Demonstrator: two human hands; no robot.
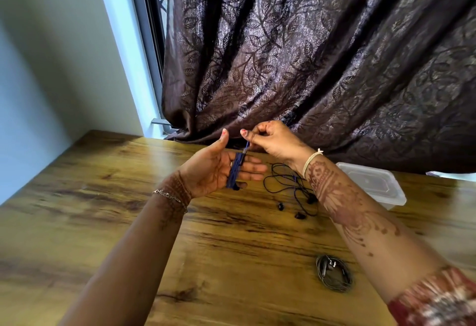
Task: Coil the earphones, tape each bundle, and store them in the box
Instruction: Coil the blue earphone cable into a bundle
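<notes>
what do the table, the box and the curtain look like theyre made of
Table: wood or a wood-look laminate, judging by the streaky brown grain and knots; smooth, with a slight sheen.
Box: translucent plastic, with cloudy whitish walls and a moulded lid.
Curtain: woven fabric, dark brown with a shiny leaf pattern, hanging in soft folds.

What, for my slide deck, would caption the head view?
Blue earphones coiled on left hand, right hand pinching the cord; loose earphones, box on table.
</notes>
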